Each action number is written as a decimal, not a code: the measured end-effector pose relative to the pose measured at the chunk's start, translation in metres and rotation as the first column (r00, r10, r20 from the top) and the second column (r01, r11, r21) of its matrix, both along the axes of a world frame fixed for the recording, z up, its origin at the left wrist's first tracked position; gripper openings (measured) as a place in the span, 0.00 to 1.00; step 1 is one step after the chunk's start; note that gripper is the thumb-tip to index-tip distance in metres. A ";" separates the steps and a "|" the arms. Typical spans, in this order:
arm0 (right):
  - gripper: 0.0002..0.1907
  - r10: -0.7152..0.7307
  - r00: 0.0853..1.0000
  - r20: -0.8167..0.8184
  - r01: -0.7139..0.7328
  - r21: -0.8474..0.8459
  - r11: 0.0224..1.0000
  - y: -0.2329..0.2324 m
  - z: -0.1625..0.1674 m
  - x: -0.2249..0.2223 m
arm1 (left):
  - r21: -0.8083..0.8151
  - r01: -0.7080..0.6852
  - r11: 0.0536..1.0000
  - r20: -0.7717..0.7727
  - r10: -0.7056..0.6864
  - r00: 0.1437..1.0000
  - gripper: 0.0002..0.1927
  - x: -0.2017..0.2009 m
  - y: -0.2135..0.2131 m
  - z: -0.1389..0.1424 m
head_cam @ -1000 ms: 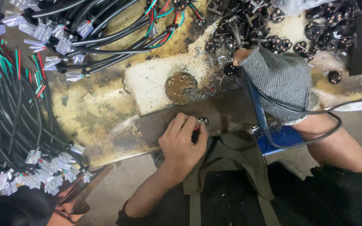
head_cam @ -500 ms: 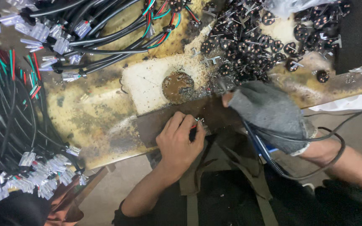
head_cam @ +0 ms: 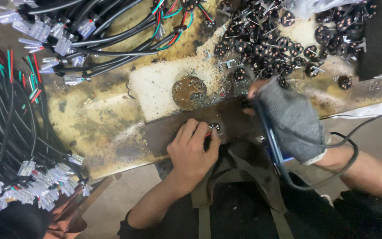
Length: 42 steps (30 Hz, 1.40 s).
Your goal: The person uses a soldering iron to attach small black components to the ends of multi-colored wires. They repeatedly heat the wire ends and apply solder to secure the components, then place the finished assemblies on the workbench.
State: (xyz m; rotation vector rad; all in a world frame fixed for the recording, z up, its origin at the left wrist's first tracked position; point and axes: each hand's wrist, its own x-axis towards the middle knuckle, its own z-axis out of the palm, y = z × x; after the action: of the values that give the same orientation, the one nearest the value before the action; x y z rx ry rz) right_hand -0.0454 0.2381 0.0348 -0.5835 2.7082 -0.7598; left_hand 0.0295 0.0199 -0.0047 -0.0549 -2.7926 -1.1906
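Clearly the bare left hand [head_cam: 193, 152] pinches a small round connector [head_cam: 215, 127] with red wire against the dark metal plate [head_cam: 177, 128] at the bench's near edge. Right, the gloved right hand [head_cam: 290, 117] grips a blue-handled tool [head_cam: 274, 148]; steady pressure would keep the connector seated.

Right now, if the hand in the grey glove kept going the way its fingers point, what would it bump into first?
Probably the pile of small black round parts just beyond the right hand's fingertips, though depth is hard to judge.
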 end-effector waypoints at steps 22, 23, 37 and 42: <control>0.19 -0.215 0.974 -0.074 0.163 -0.433 0.886 -0.041 -0.056 0.055 | 0.011 -0.154 0.988 0.027 0.154 0.988 0.10 0.010 0.009 0.010; 0.19 -0.237 0.970 -0.058 0.190 -0.429 0.883 -0.041 -0.058 0.056 | 0.036 -0.193 0.981 -0.004 0.193 0.981 0.11 0.008 0.005 0.015; 0.16 -0.230 0.972 0.040 0.226 -0.406 0.885 -0.039 -0.079 0.050 | -0.820 -0.433 0.374 -0.322 0.323 0.890 0.26 -0.055 -0.126 0.063; 0.20 -0.027 0.646 0.763 0.747 -0.625 0.224 -0.039 -0.086 0.053 | -0.916 -0.342 0.209 -0.197 0.509 0.838 0.14 -0.002 -0.211 0.025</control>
State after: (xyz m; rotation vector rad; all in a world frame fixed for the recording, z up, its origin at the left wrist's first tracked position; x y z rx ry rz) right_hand 0.0077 0.1996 -0.0514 0.3307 1.4755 -2.2548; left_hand 0.0271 -0.1916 0.0203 0.7142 -2.8308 0.6906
